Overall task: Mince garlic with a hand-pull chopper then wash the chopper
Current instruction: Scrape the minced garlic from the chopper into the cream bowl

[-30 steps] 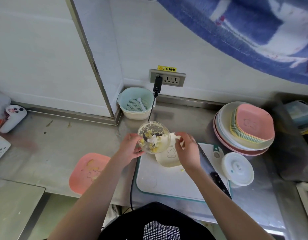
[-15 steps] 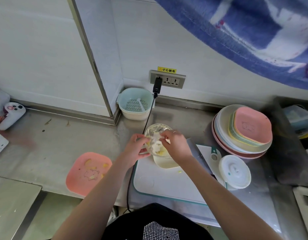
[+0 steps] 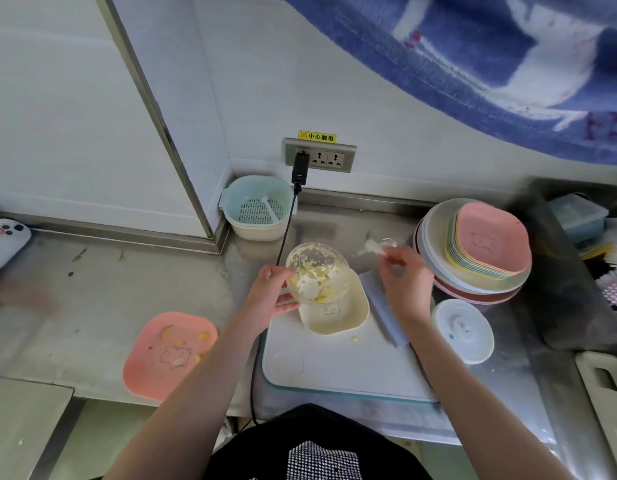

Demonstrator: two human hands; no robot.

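Note:
My left hand (image 3: 270, 292) grips the clear chopper bowl (image 3: 317, 271), tilted over a cream square dish (image 3: 338, 313) that stands on the white cutting board (image 3: 341, 368). Minced garlic (image 3: 319, 280) clings inside the bowl. My right hand (image 3: 402, 275) pinches the white blade piece (image 3: 374, 247), lifted clear of the bowl and held to its right above the counter. The chopper's white pull lid (image 3: 463, 330) lies flat to the right of the board. A bit of garlic (image 3: 354, 338) lies on the board.
A knife (image 3: 383, 306) lies along the board's right side. A stack of plates (image 3: 480, 251) stands at the right, a pink plate (image 3: 170, 355) with scraps at the left, a strainer basket (image 3: 257, 211) at the back. A black cable (image 3: 286, 230) runs from the wall socket across the counter.
My right hand reached into the bowl, took the blade piece and pulled it out to the right. The left hand lowered the tilted bowl nearer the cream dish.

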